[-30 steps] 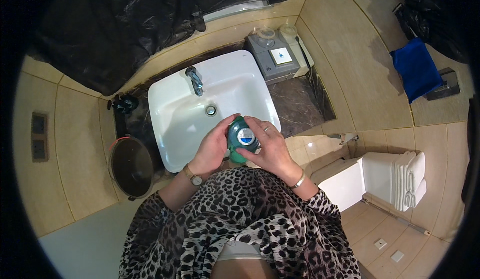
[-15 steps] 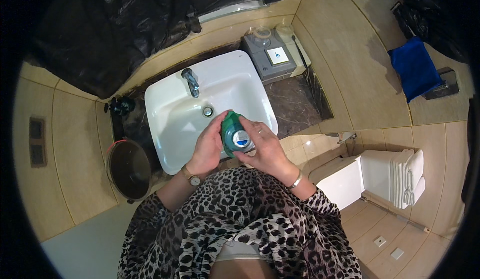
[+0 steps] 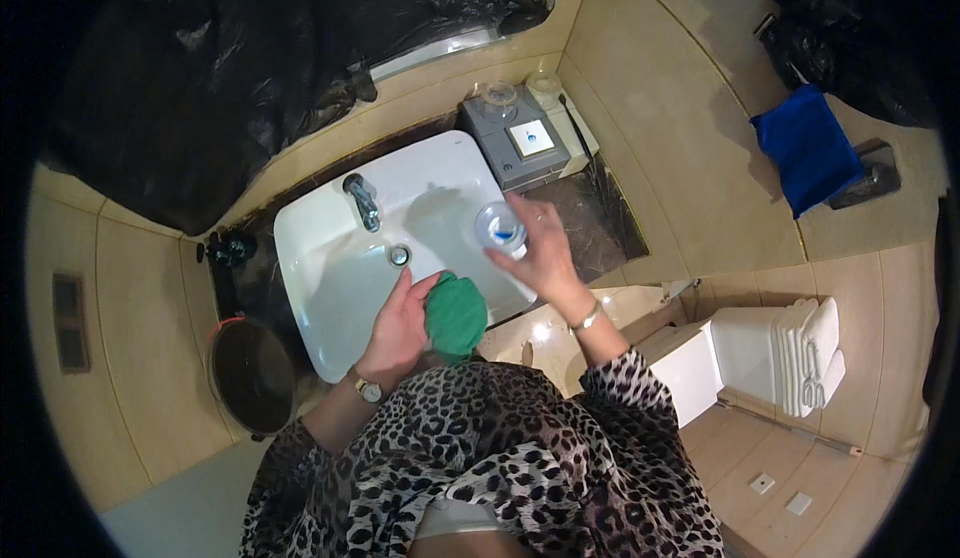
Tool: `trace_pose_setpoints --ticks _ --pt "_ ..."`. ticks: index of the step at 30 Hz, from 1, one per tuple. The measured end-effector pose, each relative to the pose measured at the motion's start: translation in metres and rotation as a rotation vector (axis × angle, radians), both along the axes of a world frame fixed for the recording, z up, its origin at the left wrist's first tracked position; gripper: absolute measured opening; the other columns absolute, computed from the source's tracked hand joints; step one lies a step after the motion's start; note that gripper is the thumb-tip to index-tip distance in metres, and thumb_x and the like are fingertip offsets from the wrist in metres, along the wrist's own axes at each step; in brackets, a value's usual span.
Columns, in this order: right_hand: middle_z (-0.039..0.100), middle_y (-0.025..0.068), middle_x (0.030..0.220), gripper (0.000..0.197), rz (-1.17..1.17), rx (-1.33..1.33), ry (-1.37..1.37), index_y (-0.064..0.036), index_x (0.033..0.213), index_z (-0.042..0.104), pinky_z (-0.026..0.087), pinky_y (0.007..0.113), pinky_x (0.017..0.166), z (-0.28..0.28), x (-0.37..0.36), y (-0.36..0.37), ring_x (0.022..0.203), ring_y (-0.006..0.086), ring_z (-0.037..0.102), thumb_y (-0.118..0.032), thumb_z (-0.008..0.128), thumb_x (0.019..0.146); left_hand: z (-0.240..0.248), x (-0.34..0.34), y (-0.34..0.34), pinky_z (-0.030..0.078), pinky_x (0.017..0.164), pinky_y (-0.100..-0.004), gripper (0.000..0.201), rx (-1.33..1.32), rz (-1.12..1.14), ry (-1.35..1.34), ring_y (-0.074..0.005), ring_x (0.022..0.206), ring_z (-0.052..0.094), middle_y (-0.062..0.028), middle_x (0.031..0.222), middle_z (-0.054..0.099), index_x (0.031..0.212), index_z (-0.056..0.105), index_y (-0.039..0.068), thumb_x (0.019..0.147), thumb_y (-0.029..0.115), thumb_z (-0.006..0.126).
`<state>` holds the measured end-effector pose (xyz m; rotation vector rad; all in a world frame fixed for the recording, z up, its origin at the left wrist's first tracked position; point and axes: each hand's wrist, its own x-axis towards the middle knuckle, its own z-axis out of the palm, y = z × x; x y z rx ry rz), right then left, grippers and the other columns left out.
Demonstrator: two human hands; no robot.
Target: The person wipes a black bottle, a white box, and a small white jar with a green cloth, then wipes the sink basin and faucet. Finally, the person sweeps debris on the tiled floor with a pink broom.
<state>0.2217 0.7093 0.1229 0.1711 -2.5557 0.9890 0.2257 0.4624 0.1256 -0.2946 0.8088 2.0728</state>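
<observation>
My left hand (image 3: 393,330) grips a bunched green cloth (image 3: 457,318) over the near edge of the white washbasin (image 3: 330,303). Over the right part of the basin, a small clear glass (image 3: 492,220) is held by my right hand (image 3: 546,258), fingers and thumb around its side. The round base of the glass faces me and shows a white and blue mark. Glass and cloth are apart. A chrome tap (image 3: 363,204) stands at the back of the basin, above a round drain (image 3: 400,255).
A grey box (image 3: 500,140) stands behind the basin at right, with upturned clear glasses on top. At left is a dark bucket (image 3: 252,373). Folded white towels (image 3: 806,358) lie on the toilet at right. A blue cloth (image 3: 808,153) hangs on the right wall.
The glass has come out of the green cloth and moved up and right in my right hand. The cloth stays in my left hand, a little lower.
</observation>
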Motion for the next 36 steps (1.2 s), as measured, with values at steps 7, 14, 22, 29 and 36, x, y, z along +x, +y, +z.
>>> trace_pose_setpoints --ticks 7,14,22,29,36 --pt "0.062 0.0203 0.11 0.071 -0.238 0.072 0.038 0.0026 0.123 0.054 0.045 0.04 0.094 -0.084 -0.114 0.09 0.106 0.0354 0.055 -0.02 0.084 0.063 -0.011 -0.004 -0.013 0.036 0.105 -0.0373 0.057 -0.066 0.048 -0.025 -0.0231 0.118 0.052 -0.0135 0.129 0.054 0.132 0.045 -0.002 0.102 0.044 0.032" --pt "0.062 0.0208 0.111 0.08 -0.3 0.103 -0.085 0.0046 0.127 0.052 0.044 0.039 0.096 -0.136 -0.175 0.123 0.109 0.0349 0.053 -0.02 0.086 0.059 0.0 -0.003 -0.024 0.038 0.104 -0.0398 0.057 -0.246 0.129 -0.012 -0.0249 0.116 0.053 -0.0115 0.123 0.059 0.127 0.052 0.0 0.101 0.047 0.033" --pt "0.057 0.0215 0.12 0.087 -0.279 0.105 -0.191 0.0041 0.133 0.046 0.041 0.039 0.1 -0.167 -0.19 0.129 0.116 0.0364 0.048 -0.016 0.086 0.059 -0.019 -0.011 -0.028 0.038 0.102 -0.0406 0.051 -0.303 0.179 -0.091 -0.0242 0.116 0.054 -0.0088 0.122 0.059 0.122 0.058 0.005 0.099 0.047 0.04" --pt "0.057 0.0196 0.12 0.082 -0.261 0.004 -0.133 0.0025 0.131 0.048 0.039 0.041 0.101 -0.172 -0.194 0.136 0.117 0.0381 0.046 -0.014 0.085 0.06 -0.016 -0.019 -0.024 0.039 0.101 -0.0407 0.052 -0.348 0.154 -0.093 -0.0237 0.115 0.054 -0.0079 0.121 0.059 0.124 0.056 0.005 0.099 0.048 0.039" --pt "0.059 0.0158 0.112 0.053 -0.368 0.07 -0.063 -0.0014 0.105 0.065 0.042 0.04 0.096 -0.176 -0.188 0.139 0.11 0.034 0.05 -0.02 0.085 0.06 -0.021 -0.02 -0.026 0.038 0.102 -0.0407 0.053 -0.328 0.148 -0.071 -0.024 0.116 0.053 -0.0076 0.122 0.059 0.124 0.056 0.005 0.1 0.048 0.038"
